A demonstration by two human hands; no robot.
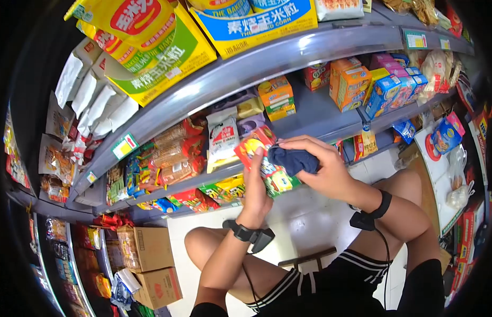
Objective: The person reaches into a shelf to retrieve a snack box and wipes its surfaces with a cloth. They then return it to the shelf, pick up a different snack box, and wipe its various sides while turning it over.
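Note:
My left hand (255,187) grips a red and green snack box (280,180) by its left side, thumb up along the edge. In my right hand (326,166) is a bunched dark blue cloth (293,160), pressed against the face of the box and covering part of it. Just beyond the box, a white candy bag (223,138) with red print stands on the middle shelf. Both hands are in front of that shelf, above my lap.
The upper shelf edge (246,66) curves overhead, with yellow corn snack boxes (166,63) on it. Orange boxes (349,84) and blue boxes (384,95) stand at the right of the middle shelf. Cardboard cartons (153,248) are stacked on the lower left.

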